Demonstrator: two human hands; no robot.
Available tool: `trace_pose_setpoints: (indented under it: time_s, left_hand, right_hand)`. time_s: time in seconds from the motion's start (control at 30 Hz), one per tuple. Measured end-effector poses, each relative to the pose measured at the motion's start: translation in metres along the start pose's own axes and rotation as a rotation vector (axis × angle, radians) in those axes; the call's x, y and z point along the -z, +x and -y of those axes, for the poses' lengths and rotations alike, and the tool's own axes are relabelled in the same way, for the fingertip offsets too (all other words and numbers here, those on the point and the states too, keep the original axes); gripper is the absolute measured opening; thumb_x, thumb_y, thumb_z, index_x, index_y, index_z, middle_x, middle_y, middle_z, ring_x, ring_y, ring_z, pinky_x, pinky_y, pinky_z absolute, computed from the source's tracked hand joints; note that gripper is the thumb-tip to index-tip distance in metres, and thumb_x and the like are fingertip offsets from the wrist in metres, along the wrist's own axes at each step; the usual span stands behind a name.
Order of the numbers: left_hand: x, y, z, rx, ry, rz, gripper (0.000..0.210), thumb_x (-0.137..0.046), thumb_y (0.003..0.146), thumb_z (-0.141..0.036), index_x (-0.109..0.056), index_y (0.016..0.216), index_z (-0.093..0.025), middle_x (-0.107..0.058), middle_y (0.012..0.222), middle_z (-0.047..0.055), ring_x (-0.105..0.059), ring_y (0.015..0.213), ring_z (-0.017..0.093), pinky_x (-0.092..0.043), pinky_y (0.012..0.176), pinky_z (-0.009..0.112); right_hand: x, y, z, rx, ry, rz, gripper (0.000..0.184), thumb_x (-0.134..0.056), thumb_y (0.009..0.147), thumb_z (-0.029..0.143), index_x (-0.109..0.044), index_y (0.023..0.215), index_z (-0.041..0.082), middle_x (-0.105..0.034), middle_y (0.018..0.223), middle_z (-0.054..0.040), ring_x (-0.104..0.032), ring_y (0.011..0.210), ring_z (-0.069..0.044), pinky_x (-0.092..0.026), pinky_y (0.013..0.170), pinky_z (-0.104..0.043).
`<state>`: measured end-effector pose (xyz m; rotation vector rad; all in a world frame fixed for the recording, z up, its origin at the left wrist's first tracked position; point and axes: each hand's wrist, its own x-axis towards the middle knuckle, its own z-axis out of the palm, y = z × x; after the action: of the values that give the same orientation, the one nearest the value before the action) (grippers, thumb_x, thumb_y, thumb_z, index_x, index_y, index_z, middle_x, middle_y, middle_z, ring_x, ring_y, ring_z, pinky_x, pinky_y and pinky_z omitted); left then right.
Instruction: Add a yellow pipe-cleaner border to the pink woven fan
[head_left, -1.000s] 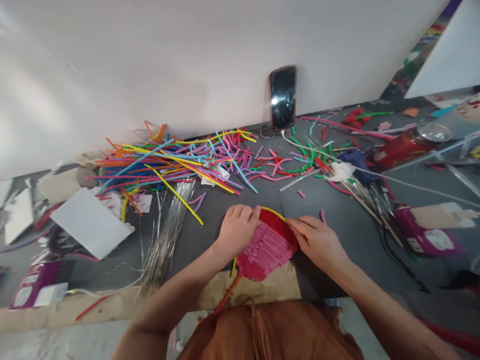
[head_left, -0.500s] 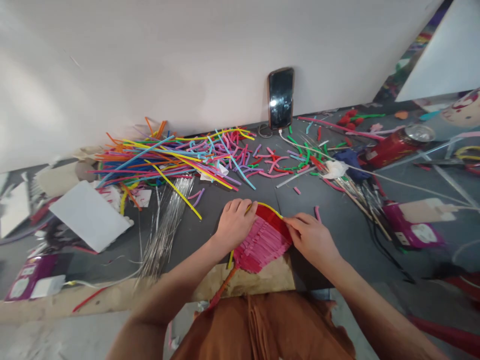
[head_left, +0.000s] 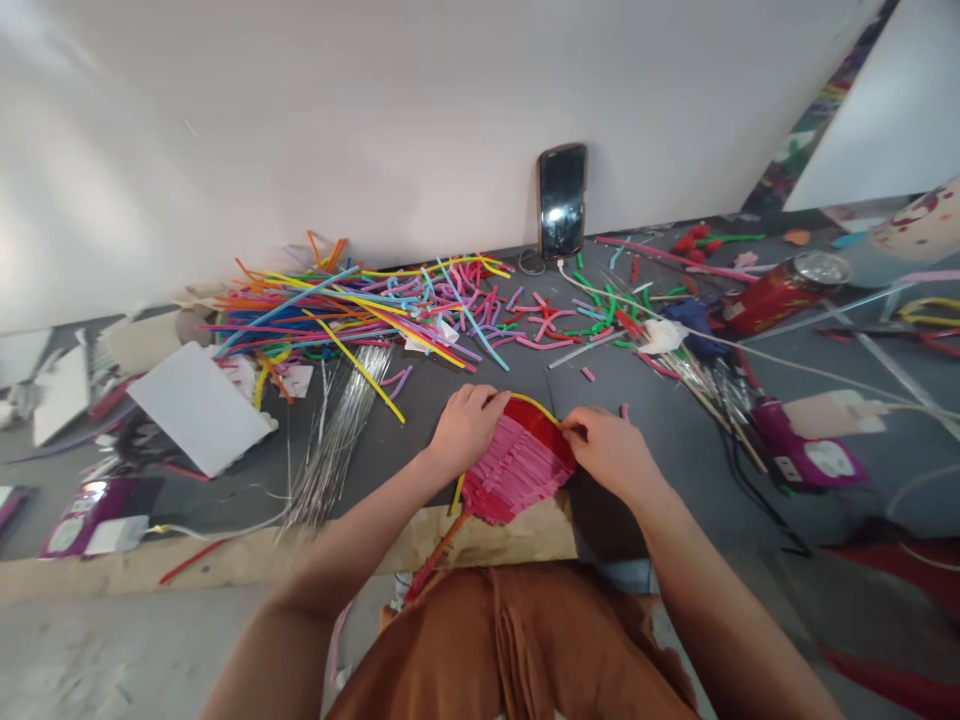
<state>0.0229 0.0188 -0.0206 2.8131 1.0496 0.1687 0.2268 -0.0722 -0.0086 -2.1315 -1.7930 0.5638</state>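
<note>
Head view: 2 hands at pink-and-red piece [head_left: 517, 465], lying near front edge of grey table [head_left: 405, 445], partly over brown sheet [head_left: 547, 540]. Left hand [head_left: 465, 430] curled narrow, gripping piece's left side; right hand [head_left: 611, 450] pinching yellow strip [head_left: 535, 404] at right rim. Judged best: strip flush along curve, light even pull, left fingers anchoring, right pinch close to rim, pink frills uncrushed.

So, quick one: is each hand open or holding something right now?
Left hand: closed on the edge of the pink-and-red piece.
Right hand: closed, pinching the yellow strip at that piece's edge.
</note>
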Motion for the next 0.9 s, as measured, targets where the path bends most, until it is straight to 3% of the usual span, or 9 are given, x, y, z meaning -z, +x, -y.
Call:
trace_pose_setpoints:
  time_s: [0.3,0.5,0.57,0.67,0.77,0.9]
  left_hand:
    - [0.005,0.008,-0.007,0.120,-0.028,0.011,0.030,-0.040,0.089,-0.010,-0.060,0.111,-0.015,-0.060,0.096,0.009,-0.056,0.089,0.020,-0.047,0.084,0.035]
    - [0.016,-0.009,-0.017,0.201,-0.079,-0.019,0.027,-0.037,0.091,-0.011,-0.057,0.108,-0.015,-0.058,0.098,0.008,-0.060,0.083,0.016,-0.050,0.075,0.028]
    - [0.021,-0.018,-0.022,0.203,-0.119,-0.075,0.027,-0.034,0.093,-0.012,-0.055,0.109,-0.016,-0.056,0.100,0.007,-0.060,0.084,0.014,-0.050,0.075,0.026]
    - [0.031,-0.029,-0.031,0.180,-0.269,-0.288,0.025,-0.033,0.094,-0.014,-0.054,0.107,-0.017,-0.055,0.098,0.006,-0.059,0.086,0.014,-0.050,0.078,0.026]
    - [0.044,-0.038,-0.041,0.164,-0.298,-0.365,0.024,-0.035,0.093,-0.012,-0.054,0.106,-0.018,-0.057,0.098,0.006,-0.058,0.091,0.014,-0.049,0.082,0.027]
    - [0.056,-0.045,-0.050,0.155,-0.379,-0.443,0.020,-0.040,0.093,-0.013,-0.056,0.102,-0.018,-0.064,0.094,0.004,-0.061,0.090,0.014,-0.049,0.082,0.026]
  right_hand:
    - [-0.002,-0.003,0.003,0.011,0.023,-0.032,0.016,-0.050,0.079,0.014,-0.065,0.080,0.020,-0.069,0.083,-0.0058,-0.063,0.079,-0.019,-0.043,0.069,-0.029]
    - [-0.007,-0.012,0.000,0.105,0.121,-0.095,0.018,-0.048,0.081,0.015,-0.064,0.084,0.020,-0.068,0.088,-0.0071,-0.061,0.084,-0.021,-0.045,0.078,-0.032]
    - [-0.008,-0.017,-0.002,0.133,0.167,-0.112,0.017,-0.047,0.082,0.017,-0.064,0.084,0.020,-0.069,0.087,-0.0059,-0.062,0.084,-0.020,-0.046,0.078,-0.032]
    - [-0.007,-0.024,-0.002,0.123,0.364,-0.111,0.016,-0.047,0.083,0.021,-0.063,0.084,0.021,-0.070,0.081,-0.0019,-0.064,0.074,-0.017,-0.048,0.069,-0.028]
    - [-0.006,-0.033,0.001,0.077,0.597,-0.136,0.015,-0.049,0.083,0.027,-0.063,0.081,0.022,-0.068,0.075,-0.0003,-0.063,0.068,-0.016,-0.049,0.065,-0.027]
    - [-0.010,-0.041,0.007,0.087,0.685,-0.246,0.013,-0.051,0.083,0.027,-0.063,0.080,0.022,-0.067,0.075,-0.0012,-0.064,0.069,-0.016,-0.051,0.066,-0.027]
